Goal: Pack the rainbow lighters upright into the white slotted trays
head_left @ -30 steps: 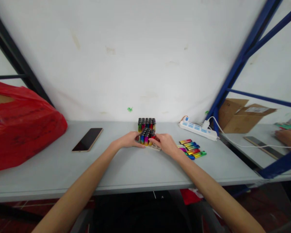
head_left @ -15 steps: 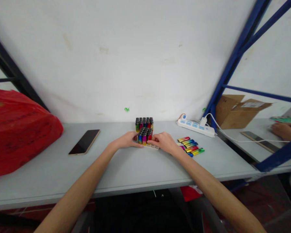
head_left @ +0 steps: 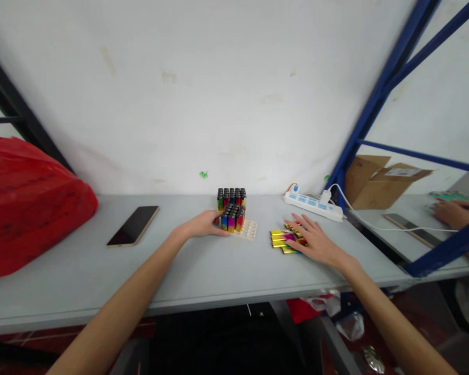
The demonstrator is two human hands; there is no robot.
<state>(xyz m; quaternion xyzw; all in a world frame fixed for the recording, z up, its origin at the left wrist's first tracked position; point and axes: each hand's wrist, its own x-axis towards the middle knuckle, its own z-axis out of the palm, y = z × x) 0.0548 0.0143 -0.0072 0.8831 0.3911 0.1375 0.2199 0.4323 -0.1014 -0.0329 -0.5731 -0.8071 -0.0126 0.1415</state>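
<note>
Several colourful lighters (head_left: 231,221) stand upright in a pale tray (head_left: 250,229), filling its left part, while empty holes show at its right. My left hand (head_left: 207,224) is at the tray's left side, thumb and fingers around the edge of the standing lighters. Behind them is another block of upright lighters (head_left: 231,198). My right hand (head_left: 316,242) lies spread over a loose pile of lighters (head_left: 279,239) lying flat to the right of the tray; it covers part of the pile.
A phone (head_left: 133,226) and a red plastic bag (head_left: 35,208) are at the left. A white power strip (head_left: 315,205) lies at the back right, beside a blue rack post (head_left: 365,114). Beyond it are a cardboard box (head_left: 379,182) and another person's hands (head_left: 455,212).
My right hand has left the tray and moved right onto the loose lighters, opening out. The tray's empty holes are now uncovered. My left hand has stayed at the tray.
</note>
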